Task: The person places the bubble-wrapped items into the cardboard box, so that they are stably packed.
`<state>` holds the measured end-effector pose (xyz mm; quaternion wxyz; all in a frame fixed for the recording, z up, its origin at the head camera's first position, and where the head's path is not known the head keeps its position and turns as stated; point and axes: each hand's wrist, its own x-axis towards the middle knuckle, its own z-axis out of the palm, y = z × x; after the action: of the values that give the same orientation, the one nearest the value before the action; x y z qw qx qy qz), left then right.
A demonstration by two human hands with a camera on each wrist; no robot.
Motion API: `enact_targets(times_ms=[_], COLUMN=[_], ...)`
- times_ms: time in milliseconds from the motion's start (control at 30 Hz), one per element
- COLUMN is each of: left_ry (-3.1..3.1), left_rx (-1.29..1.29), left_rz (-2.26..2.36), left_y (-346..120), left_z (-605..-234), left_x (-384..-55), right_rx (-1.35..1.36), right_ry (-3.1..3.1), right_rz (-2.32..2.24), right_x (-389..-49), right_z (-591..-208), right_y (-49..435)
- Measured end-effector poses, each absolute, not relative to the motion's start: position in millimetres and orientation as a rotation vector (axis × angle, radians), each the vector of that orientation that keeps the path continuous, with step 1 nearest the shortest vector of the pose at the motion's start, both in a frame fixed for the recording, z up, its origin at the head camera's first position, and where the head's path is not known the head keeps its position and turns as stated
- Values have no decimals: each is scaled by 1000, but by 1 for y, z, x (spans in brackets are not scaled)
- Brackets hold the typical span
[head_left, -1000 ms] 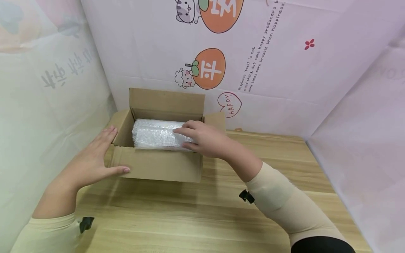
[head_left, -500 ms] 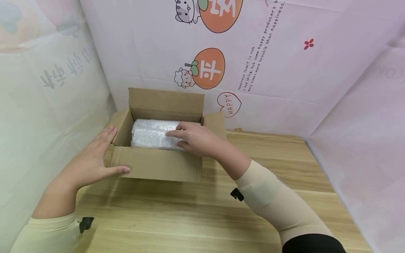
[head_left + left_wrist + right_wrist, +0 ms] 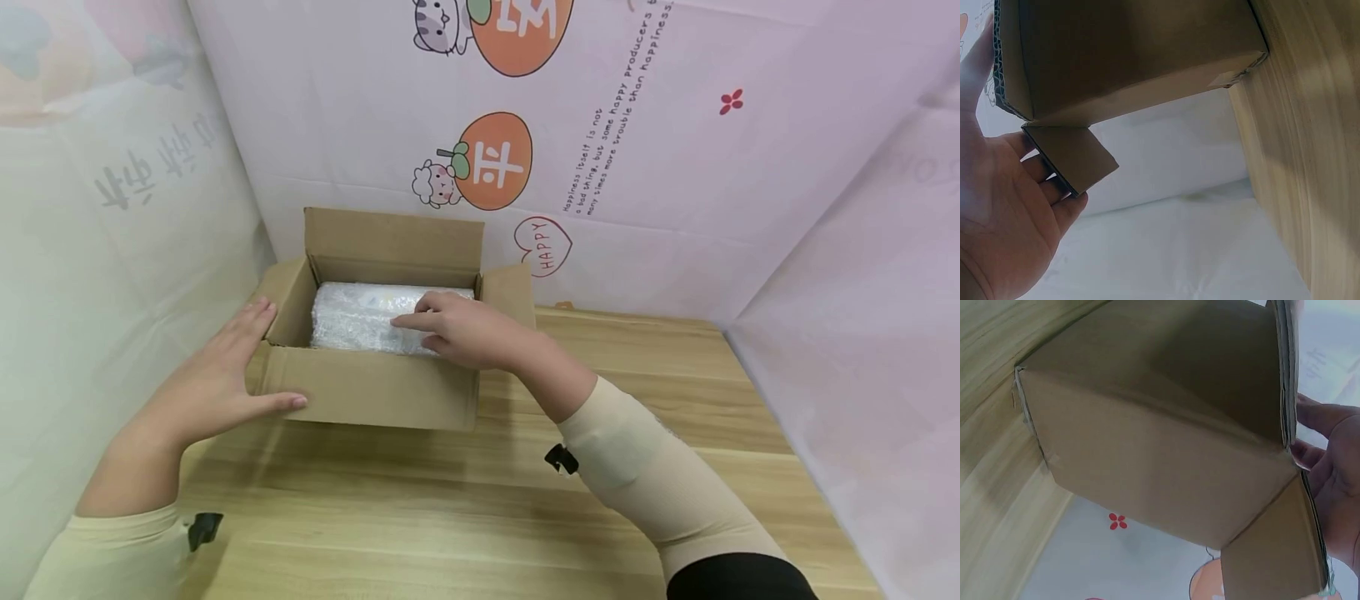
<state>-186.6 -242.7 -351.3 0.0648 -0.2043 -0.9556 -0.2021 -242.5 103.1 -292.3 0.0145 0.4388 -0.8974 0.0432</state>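
Observation:
An uncovered cardboard box [image 3: 375, 387] stands on the table with its flaps folded outward. Inside lies a bundle in clear bubble wrap [image 3: 352, 317]; what is wrapped cannot be made out. My left hand [image 3: 210, 392] spreads over the box's left corner, fingers along the left flap [image 3: 1072, 156] and thumb on the front flap. My right hand [image 3: 476, 332] rests on the right part of the bundle, index finger stretched out over the plastic. In the right wrist view the box's side hides part of that hand [image 3: 1342, 475].
The wooden table [image 3: 390, 517] extends in front of the box and to its right. Printed white sheets form a back wall [image 3: 645, 183], a left wall [image 3: 112, 275] and a right wall [image 3: 885, 333]. The box stands close to the back and left walls.
My right hand has shifted slightly left along the bubble-wrapped bundle, then stayed nearly still. The left hand and the box hold their places.

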Motion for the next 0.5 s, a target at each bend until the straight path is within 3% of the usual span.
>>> enact_targets(times_ms=[267, 500], left_ry=[-2904, -2911], left_rx=[-621, -644], left_rz=[-626, -629], left_y=[-245, -249], left_z=[-348, -342], left_x=[-184, -183], right_rx=[1295, 965], right_ry=[-2729, -2658], right_rz=[428, 617], right_x=[-241, -231], right_z=[-280, -267], right_y=[137, 190])
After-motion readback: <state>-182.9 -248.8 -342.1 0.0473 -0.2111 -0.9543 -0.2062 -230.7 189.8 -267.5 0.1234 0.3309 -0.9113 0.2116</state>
